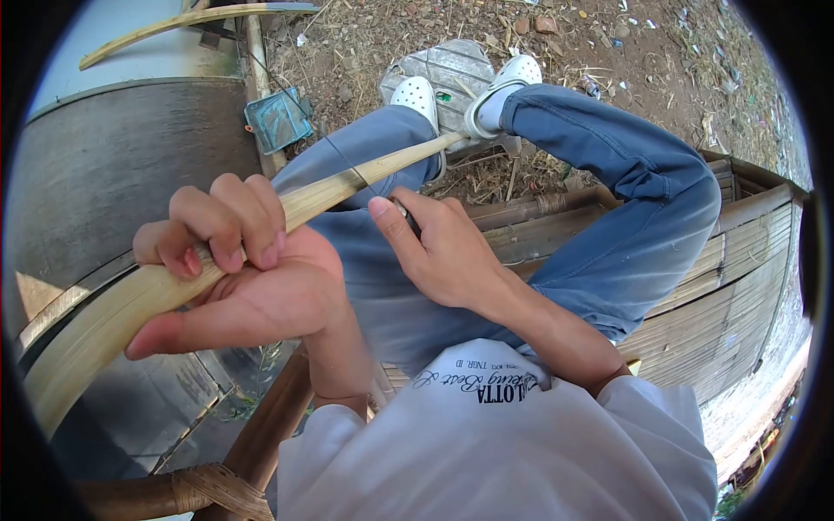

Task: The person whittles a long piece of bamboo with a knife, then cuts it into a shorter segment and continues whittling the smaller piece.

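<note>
A long, pale bamboo strip (382, 165) runs from the lower left up to my shoes, bending at its near end. Palm up, my left hand (252, 269) has its fingers curled around the strip. Closed on the dark handle of a thin tool, my right hand (443, 243) is just below the strip, near my lap. A long, thin dark line (334, 148), which looks like a blade seen edge-on, extends from this hand across the strip toward the upper left. Most of the handle is hidden by my fingers.
I sit on a slatted bamboo bench (721, 260). My white clogs (512, 74) rest on a ridged grey slab (391, 76). A blue tray (280, 120) lies left, near a dark panel (130, 165). Another bamboo strip (165, 28) lies upper left; littered soil is ahead.
</note>
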Motion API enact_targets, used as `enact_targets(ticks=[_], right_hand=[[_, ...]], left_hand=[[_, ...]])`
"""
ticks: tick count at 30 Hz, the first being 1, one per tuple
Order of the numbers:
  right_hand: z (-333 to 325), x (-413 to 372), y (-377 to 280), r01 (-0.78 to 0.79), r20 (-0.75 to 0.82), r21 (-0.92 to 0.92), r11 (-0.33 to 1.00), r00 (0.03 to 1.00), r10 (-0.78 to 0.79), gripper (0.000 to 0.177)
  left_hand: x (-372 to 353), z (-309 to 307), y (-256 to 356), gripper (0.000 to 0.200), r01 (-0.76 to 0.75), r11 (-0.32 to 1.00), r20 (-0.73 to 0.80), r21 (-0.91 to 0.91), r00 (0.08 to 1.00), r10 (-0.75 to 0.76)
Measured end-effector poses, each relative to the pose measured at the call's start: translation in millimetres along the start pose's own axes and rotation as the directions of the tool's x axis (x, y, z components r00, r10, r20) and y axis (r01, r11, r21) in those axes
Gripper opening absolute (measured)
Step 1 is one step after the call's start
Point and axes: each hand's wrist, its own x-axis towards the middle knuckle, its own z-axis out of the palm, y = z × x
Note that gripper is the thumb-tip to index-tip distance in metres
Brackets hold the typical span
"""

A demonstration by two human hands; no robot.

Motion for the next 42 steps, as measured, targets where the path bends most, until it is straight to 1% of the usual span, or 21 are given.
enact_targets(ticks=[1,2,4,6,7,8,10,12,14,17,20,22,25,27,29,32,34,36,39,41,42], right_hand=[[1,1,5,0.034,0.005,-0.031,0.999,0.999,-0.034,0.046],[1,5,17,0.035,0.009,-0.03,0.999,0.999,-0.035,0.046],[-1,20,51,-0.053,-0.01,-0.185,0.981,0.999,0.052,0.046],[-5,33,72,-0.096,-0.043,-0.213,0.972,0.995,0.088,0.046],[-7,37,75,-0.145,-0.083,-0.237,0.961,0.988,0.129,0.046],[-7,34,78,-0.146,-0.088,-0.239,0.96,0.988,0.128,0.046],[-4,13,29,-0.033,0.01,-0.085,0.996,0.999,0.034,0.045],[1,3,16,0.045,0.017,-0.071,0.996,0.999,-0.044,0.045],[2,4,22,0.002,-0.029,-0.132,0.991,1.0,-0.005,0.045],[-10,29,101,-0.205,-0.101,-0.22,0.954,0.977,0.187,0.051],[-21,25,75,-0.211,-0.029,-0.201,0.956,0.977,0.21,0.053],[-11,5,37,-0.043,0.0,-0.074,0.996,0.999,0.043,0.052],[-8,-1,27,0.026,0.023,-0.084,0.996,0.999,-0.024,0.051],[-10,18,71,-0.184,-0.035,-0.18,0.966,0.983,0.181,0.053],[-15,35,141,-0.337,-0.132,-0.222,0.915,0.94,0.314,0.056],[-25,34,133,-0.375,-0.12,-0.175,0.91,0.926,0.358,0.059],[-16,20,87,-0.227,-0.129,-0.046,0.973,0.967,0.22,0.053],[-7,4,45,-0.013,-0.128,0.059,0.998,0.992,0.02,0.049],[1,6,51,0.004,-0.111,0.084,0.996,0.994,0.006,0.051],[3,21,103,-0.153,-0.259,-0.093,0.984,0.958,0.124,0.053],[-1,29,132,-0.226,-0.267,-0.129,0.966,0.946,0.185,0.054]], left_hand=[[0,0,0,0.063,0.001,1.0,-0.001,0.002,1.0,-0.001],[-1,-1,0,0.066,-0.004,0.999,-0.082,0.036,0.997,0.007],[1,-1,0,0.069,-0.014,0.997,-0.166,0.073,0.986,0.026],[5,0,-3,0.07,-0.001,0.964,-0.343,0.266,0.934,0.096],[5,3,-3,0.07,-0.004,0.965,-0.341,0.261,0.935,0.096],[5,7,-4,0.07,-0.002,0.963,-0.354,0.268,0.93,0.101],[0,13,-4,0.07,0.024,0.959,-0.374,0.284,0.923,0.088],[-1,17,-4,0.068,-0.019,0.983,-0.298,0.18,0.952,0.073],[-2,16,-4,0.069,-0.003,0.968,-0.34,0.25,0.936,0.091],[-2,13,-4,0.072,-0.001,0.954,-0.364,0.3,0.924,0.116],[-3,24,-5,0.072,0.006,0.964,-0.335,0.267,0.938,0.087],[-6,26,-6,0.072,0.025,0.969,-0.326,0.248,0.943,0.059],[-2,21,-4,0.07,0.007,0.982,-0.287,0.187,0.957,0.048],[1,19,-6,0.068,0.02,0.902,-0.338,0.432,0.93,0.141],[3,15,-5,0.067,-0.004,0.934,-0.326,0.358,0.936,0.129],[2,22,-8,0.064,-0.025,0.962,-0.26,0.272,0.961,0.099],[-2,22,-9,0.062,-0.031,0.964,-0.218,0.264,0.972,0.091],[-2,14,-6,0.049,-0.021,0.979,-0.04,0.205,0.999,0.03],[0,11,-5,0.046,-0.023,0.969,-0.079,0.245,0.996,0.043],[1,10,-6,0.045,-0.025,0.974,-0.104,0.227,0.993,0.049],[2,10,-6,0.045,-0.02,0.977,-0.132,0.211,0.99,0.049]])
